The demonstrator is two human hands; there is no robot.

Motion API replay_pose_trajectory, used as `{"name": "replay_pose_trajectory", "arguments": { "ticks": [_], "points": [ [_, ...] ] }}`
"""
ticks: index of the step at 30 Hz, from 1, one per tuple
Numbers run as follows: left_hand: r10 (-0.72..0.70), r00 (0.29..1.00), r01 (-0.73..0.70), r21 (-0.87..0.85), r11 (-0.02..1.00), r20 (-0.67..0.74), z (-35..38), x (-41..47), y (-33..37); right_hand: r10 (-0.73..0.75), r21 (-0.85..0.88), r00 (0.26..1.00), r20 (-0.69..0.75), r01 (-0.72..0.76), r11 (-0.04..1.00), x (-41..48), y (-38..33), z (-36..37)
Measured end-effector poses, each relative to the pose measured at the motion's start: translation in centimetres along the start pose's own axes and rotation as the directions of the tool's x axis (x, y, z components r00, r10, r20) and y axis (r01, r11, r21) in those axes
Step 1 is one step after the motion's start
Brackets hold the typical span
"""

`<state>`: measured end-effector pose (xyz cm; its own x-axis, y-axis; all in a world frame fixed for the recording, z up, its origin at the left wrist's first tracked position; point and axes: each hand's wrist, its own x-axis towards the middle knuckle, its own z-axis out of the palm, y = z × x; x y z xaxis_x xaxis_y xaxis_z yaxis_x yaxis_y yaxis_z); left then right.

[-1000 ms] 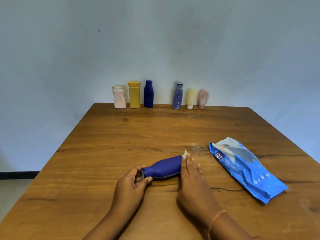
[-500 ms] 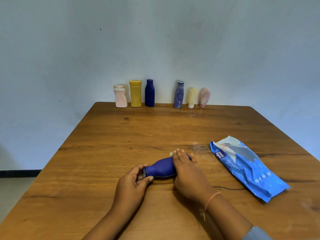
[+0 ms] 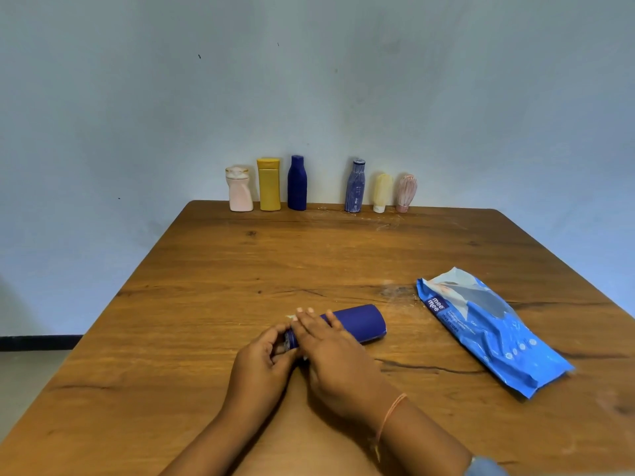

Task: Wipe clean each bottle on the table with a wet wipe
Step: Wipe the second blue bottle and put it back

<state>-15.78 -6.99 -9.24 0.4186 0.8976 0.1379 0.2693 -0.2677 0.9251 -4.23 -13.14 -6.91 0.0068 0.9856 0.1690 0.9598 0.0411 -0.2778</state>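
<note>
A dark blue bottle (image 3: pixel 357 323) lies on its side near the front of the wooden table (image 3: pixel 213 304), cap end to the left. My left hand (image 3: pixel 263 360) grips the cap end. My right hand (image 3: pixel 330 352) lies over the bottle's neck part with fingers laid across it; a bit of white wet wipe (image 3: pixel 291 317) peeks out past the fingertips. The bottle's base end shows bare to the right of my right hand.
A blue wet wipes pack (image 3: pixel 488 331) lies at the right. Along the far edge stand several bottles: pink (image 3: pixel 239 190), yellow (image 3: pixel 269 184), dark blue (image 3: pixel 297 183), patterned blue (image 3: pixel 355 186), cream (image 3: pixel 381 193), pink ribbed (image 3: pixel 406 193).
My right hand with the wipe has slid leftward along the bottle, from its base end to the neck by the cap. My left hand keeps its hold on the cap end.
</note>
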Motion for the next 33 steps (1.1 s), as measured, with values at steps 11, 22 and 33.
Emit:
{"name": "replay_pose_trajectory", "arguments": {
  "ticks": [11,22,33],
  "points": [
    [-0.034,0.999,0.034,-0.022,0.999,0.008,0.2,-0.1,0.2,0.322,0.024,0.944,-0.077,-0.321,0.947,-1.9,4.6,-1.5],
    [0.002,1.0,-0.001,-0.083,0.997,0.021,0.2,-0.2,0.1,0.103,0.003,0.994,-0.045,-0.103,0.995,-0.8,2.1,-0.9],
    [0.151,0.988,-0.153,0.087,0.984,0.03,-0.2,-0.3,0.1,0.352,0.056,0.936,-0.004,-0.352,0.934,-1.3,4.5,-2.9]
  ]
}}
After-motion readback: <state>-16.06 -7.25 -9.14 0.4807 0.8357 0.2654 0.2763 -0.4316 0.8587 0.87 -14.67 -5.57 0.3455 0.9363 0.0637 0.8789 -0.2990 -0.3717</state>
